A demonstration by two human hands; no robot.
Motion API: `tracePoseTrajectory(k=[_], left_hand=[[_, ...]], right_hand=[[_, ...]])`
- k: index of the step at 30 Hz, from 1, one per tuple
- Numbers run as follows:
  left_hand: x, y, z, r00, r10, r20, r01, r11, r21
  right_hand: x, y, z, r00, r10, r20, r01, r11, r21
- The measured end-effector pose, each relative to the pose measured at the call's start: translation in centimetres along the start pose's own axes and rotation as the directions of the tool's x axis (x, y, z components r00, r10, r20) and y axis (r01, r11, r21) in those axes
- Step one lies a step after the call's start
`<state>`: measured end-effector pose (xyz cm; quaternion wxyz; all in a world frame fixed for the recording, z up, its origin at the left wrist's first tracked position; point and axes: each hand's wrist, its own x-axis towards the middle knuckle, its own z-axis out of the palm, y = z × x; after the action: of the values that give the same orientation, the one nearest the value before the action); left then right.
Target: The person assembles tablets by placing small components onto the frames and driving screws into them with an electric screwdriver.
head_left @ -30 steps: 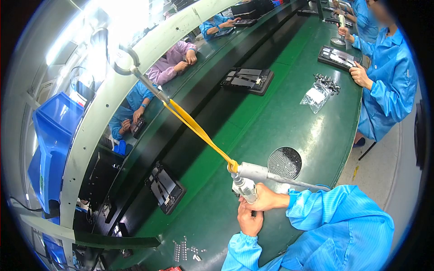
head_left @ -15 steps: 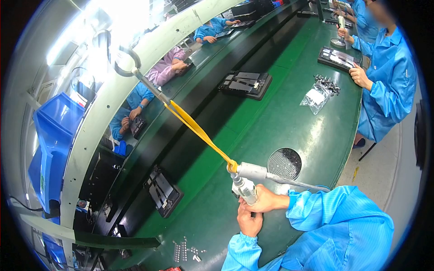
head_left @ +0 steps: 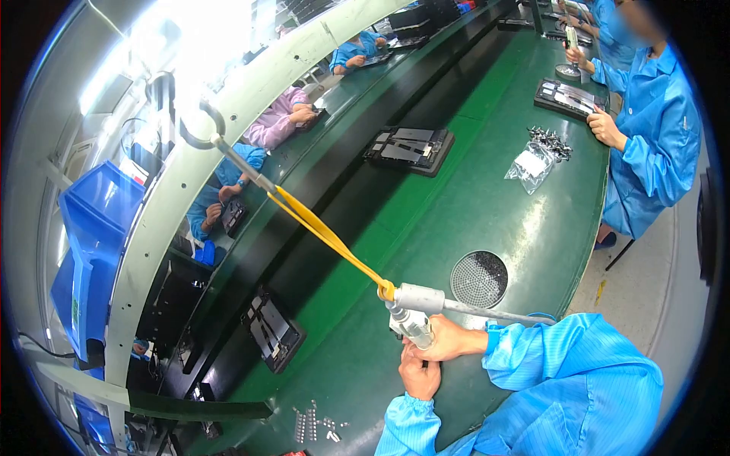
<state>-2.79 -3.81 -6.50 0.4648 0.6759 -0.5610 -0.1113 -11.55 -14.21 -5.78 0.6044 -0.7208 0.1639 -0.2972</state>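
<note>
Near the round perforated dish (head_left: pixel 479 279): pale, glossy handheld tool (head_left: pixel 415 328), dull-grey cylinder (head_left: pixel 420 297) on its dish side | right hand (head_left: pixel 450 338), near dish: wrapped round tool | left hand (head_left: pixel 420 377), farther from dish: curled narrow, contents hidden, cannot tell

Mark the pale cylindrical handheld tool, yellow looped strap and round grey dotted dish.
Pale cylindrical handheld tool (head_left: pixel 416 327): head view, on its body.
Yellow looped strap (head_left: pixel 327 233): head view, middle.
Round grey dotted dish (head_left: pixel 466 286): head view, dotted surface.
</note>
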Motion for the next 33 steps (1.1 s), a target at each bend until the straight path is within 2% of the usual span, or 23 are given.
tracePoseTrajectory(k=[17,26,28,29,31,32,33], left_hand=[[-0.2,0.5,0.4,1.000,-0.014,-0.018,0.014,1.000,0.007],[0.2,0.6,0.2,1.000,0.001,0.009,-0.001,0.998,-0.058],[-0.1,0.5,0.3,0.998,-0.057,0.016,0.058,0.995,-0.086],[-0.2,0.5,0.5,1.000,-0.001,0.009,0.001,0.998,-0.056],[0.1,0.2,0.5,0.993,0.119,-0.006,-0.119,0.993,0.002],[-0.1,-0.1,0.6,0.995,0.104,0.012,-0.104,0.994,0.016],[-0.3,-0.3,0.6,0.996,0.086,0.030,-0.087,0.996,0.030]], right_hand=[[-0.1,-0.2,-0.5,1.000,0.010,0.010,-0.010,1.000,0.005],[0.2,0.1,-0.8,0.985,-0.142,0.098,0.140,0.990,0.023],[0.3,-0.7,-1.1,0.972,-0.201,0.122,0.188,0.976,0.113],[0.2,-1.0,-1.4,0.963,-0.233,0.133,0.211,0.964,0.159],[-0.1,-2.4,-0.9,0.974,-0.225,0.035,0.195,0.903,0.383],[-0.2,-2.8,-0.7,0.978,-0.209,-0.011,0.188,0.852,0.489],[-0.2,-2.8,-0.9,0.975,-0.221,0.000,0.198,0.873,0.445]])
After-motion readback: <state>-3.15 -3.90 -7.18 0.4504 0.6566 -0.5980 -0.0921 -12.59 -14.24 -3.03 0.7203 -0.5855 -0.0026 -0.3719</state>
